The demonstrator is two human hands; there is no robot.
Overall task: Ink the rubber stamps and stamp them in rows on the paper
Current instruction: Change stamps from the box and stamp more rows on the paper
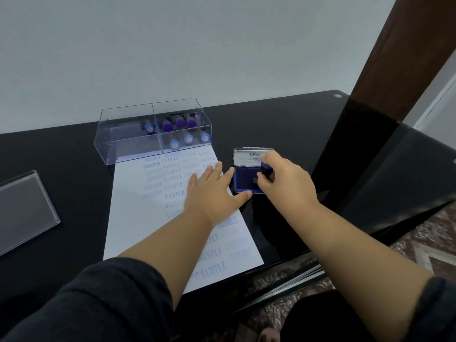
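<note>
A white sheet of paper [138,218] lies on the black table, covered with rows of blue prints such as FRAGILE, SAMPLE and AMENDED. My left hand [214,191] lies flat on the paper's right side, fingers spread, thumb against the ink pad's front edge. To the right sits an open blue ink pad [243,180] with its metal lid raised. My right hand [286,178] grips a blue-handled rubber stamp [266,169] and holds it down over the pad. The stamp's face is hidden.
A clear plastic box [153,129] at the paper's far end holds several blue and purple stamps. Its clear lid [24,213] lies at the left. The table's edge [370,233] runs diagonally close to the right of the ink pad, with patterned floor below.
</note>
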